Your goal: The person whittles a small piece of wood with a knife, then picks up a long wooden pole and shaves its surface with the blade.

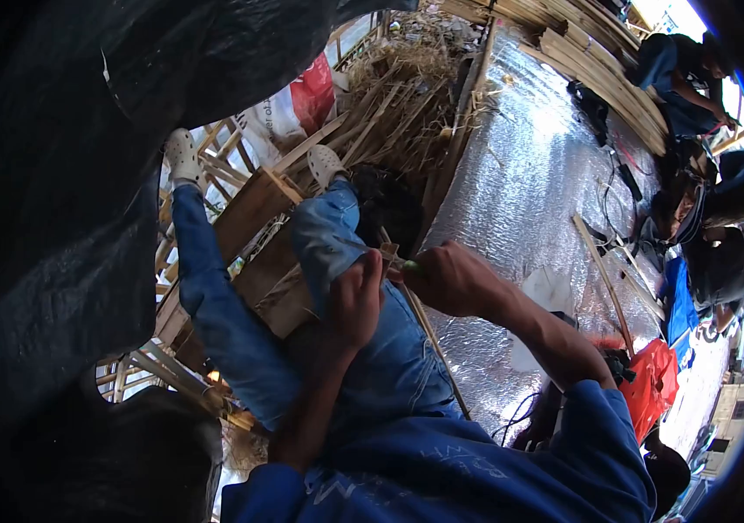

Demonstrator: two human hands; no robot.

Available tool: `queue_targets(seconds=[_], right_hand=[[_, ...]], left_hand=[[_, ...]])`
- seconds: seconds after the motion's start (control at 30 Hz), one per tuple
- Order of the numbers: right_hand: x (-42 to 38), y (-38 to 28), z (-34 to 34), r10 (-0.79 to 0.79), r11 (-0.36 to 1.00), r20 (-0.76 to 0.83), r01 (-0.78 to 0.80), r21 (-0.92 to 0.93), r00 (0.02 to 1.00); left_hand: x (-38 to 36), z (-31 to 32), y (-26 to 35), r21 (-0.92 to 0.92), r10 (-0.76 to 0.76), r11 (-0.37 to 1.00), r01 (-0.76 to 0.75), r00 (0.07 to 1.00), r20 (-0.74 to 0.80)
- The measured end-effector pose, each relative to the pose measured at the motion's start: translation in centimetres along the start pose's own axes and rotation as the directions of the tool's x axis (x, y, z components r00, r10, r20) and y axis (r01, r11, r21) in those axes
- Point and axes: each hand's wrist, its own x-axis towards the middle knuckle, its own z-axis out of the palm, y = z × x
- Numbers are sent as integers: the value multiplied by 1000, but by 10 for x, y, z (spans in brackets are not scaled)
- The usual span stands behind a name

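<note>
My left hand [357, 301] is closed around a small wooden piece [388, 250], held above my jeans-covered knee. Close beside it on the right, my right hand [452, 277] is wrapped round a tool whose green handle end [410, 265] shows between the fingers. A thin part of the tool reaches toward the wooden piece; the exact contact point is too small to tell. Under my hands are my legs in blue jeans [398, 349].
Silver foil sheeting [511, 174] spreads at the right, bearing wooden strips [603, 279] and cables. A red bag [651, 383] lies lower right. Bamboo strips [389, 113] and straw are piled ahead. Black plastic [58, 218] hangs left. A co-worker [686, 78] sits upper right.
</note>
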Motion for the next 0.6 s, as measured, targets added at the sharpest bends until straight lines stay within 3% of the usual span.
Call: queue_targets(seconds=[0.07,0.13,0.27,0.3,0.47,0.53,0.6], right_hand=[[2,4,3,-1,1000,-4,1,-20,1000],[4,10,8,-151,986,-111,141,-86,982],[9,11,9,-54,998,-76,51,-44,996],[13,16,15,-93,990,-143,76,-118,985],[13,17,34,-99,965,-332,8,-264,938],[9,20,30,-132,989,-217,113,-96,967],[4,18,27,-131,991,-208,128,-31,969]], left_hand=[[-2,5,12,-136,-42,990,39,999,-20],[-1,3,12,-117,-73,991,71,997,-10],[4,2,9,19,-91,996,91,996,-13],[6,2,8,19,-95,995,95,995,-10],[10,4,0,-154,-78,985,75,997,-14],[5,4,3,-174,-80,981,81,997,8],[2,3,5,-189,-88,977,93,996,34]])
